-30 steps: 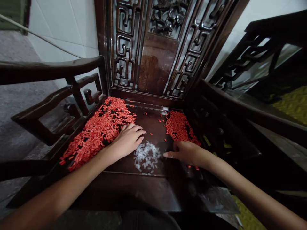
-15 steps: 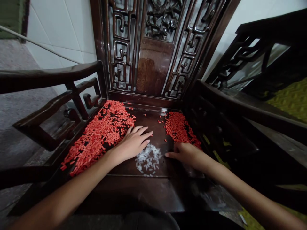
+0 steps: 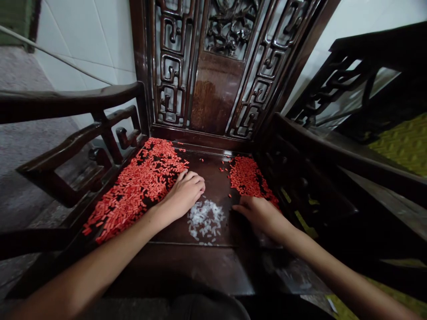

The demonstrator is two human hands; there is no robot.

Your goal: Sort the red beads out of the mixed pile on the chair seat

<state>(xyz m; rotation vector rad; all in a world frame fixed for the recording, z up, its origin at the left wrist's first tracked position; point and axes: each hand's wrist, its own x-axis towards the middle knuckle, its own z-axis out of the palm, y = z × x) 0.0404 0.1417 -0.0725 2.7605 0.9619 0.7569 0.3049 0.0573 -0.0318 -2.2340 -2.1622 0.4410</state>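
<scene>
My left hand (image 3: 187, 192) rests at the inner edge of a wide spread of small red tube-like pieces (image 3: 140, 182). Its fingers are curled in together, and whatever they hold is hidden beneath them. Just below and to the right of it lies a small heap of translucent whitish pieces (image 3: 206, 218). On the other side, my right hand (image 3: 258, 212) is low over the dark wooden seat (image 3: 216, 180), its fingers bent and pinched towards the thumb; anything in them is too small to see. Beyond that hand sits a smaller patch of red pieces (image 3: 248, 175).
The seat belongs to a carved wooden chair with a tall back (image 3: 216, 98), a left armrest (image 3: 73, 104) and a right armrest (image 3: 340, 151). Another dark carved piece of furniture (image 3: 376, 71) stands at the right. A pale cable (image 3: 60, 60) runs along the left wall.
My left hand has drawn its spread fingers in and curled them, shifting slightly left. My right hand has moved only a little, still bent. The camera view has shifted slightly.
</scene>
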